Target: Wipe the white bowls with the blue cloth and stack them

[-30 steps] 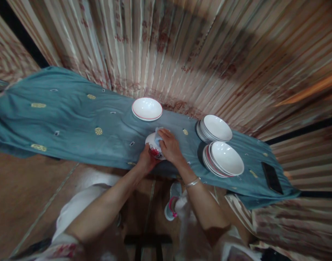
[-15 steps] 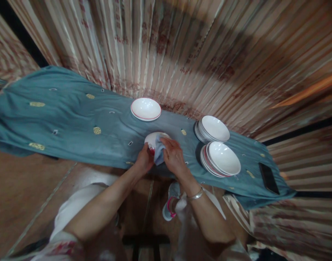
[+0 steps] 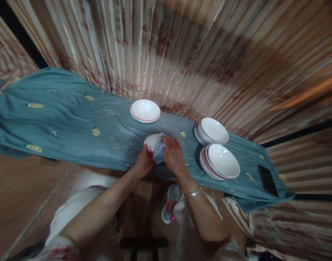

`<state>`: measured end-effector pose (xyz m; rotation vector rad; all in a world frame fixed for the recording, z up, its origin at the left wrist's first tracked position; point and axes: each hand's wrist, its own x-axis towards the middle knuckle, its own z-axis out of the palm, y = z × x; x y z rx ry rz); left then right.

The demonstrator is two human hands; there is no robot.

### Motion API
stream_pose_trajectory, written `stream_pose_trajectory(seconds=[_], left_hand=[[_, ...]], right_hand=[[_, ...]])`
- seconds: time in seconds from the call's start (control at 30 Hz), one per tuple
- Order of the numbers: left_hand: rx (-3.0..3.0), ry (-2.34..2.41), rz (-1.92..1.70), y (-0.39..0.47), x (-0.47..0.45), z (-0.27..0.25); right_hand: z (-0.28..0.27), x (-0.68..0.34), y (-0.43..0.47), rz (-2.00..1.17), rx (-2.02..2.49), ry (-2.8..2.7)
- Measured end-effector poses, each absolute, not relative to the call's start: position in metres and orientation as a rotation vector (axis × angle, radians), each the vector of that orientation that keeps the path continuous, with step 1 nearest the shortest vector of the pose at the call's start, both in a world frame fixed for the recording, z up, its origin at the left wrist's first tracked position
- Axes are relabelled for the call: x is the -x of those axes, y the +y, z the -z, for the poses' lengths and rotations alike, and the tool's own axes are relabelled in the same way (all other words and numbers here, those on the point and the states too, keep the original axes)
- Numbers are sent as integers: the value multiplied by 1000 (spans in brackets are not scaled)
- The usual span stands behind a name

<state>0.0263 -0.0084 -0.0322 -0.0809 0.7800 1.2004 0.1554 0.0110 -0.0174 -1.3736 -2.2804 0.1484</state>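
Note:
Near the front edge of the cloth-covered table, my left hand (image 3: 144, 161) grips a white bowl (image 3: 150, 140) with a red mark on its side. The bowl is tilted, so its outer side shows. My right hand (image 3: 173, 154) is closed on a light blue cloth (image 3: 158, 150), which lies against the bowl. The fingers under the bowl and cloth are partly hidden. Just behind the hands sits a red-rimmed white dish (image 3: 145, 110), with another one beneath it.
Two stacks of white dishes, a back stack (image 3: 214, 130) and a front stack (image 3: 223, 160), stand to the right. A black phone (image 3: 268, 180) lies at the right end of the teal tablecloth (image 3: 70, 119). Behind hangs a patterned curtain (image 3: 155, 54); a dark stool (image 3: 144, 243) is below.
My right hand and the blue cloth have shifted slightly over the bowl, and the cloth's folds look different. My left hand keeps its grip. The whole view has moved a little.

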Motion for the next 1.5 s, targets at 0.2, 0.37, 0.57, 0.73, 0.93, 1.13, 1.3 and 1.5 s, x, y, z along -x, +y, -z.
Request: stream_pose_trajectory(seconds=[0.2,0.37,0.57,0.73,0.93,1.13,1.3,1.5], left_hand=[[77,803,-1171,-10,-24,35],[154,848,-1220,-9,-27,36],[161,856,-1228,-10,-27,34],[161,829,-1258,-7,-29,39],[42,843,-1193,-8,-27,39],[98,896,-1206,-8,-27,30],[115,890,-1194,-9,-27,28],[104,821,-1210,-9,-27,30]], right_hand=[[22,-148,14,-269,1266,-2268],[21,-137,5,-213,1200,-2405],[13,-129,2,-114,1145,-2527],[5,-121,16,-120,1125,-2599],[-3,-109,41,-131,1246,-2615],[-3,-105,57,-174,1411,-2538],[-2,-113,68,-302,1544,-2435],[7,-141,83,-542,1742,-2148]])
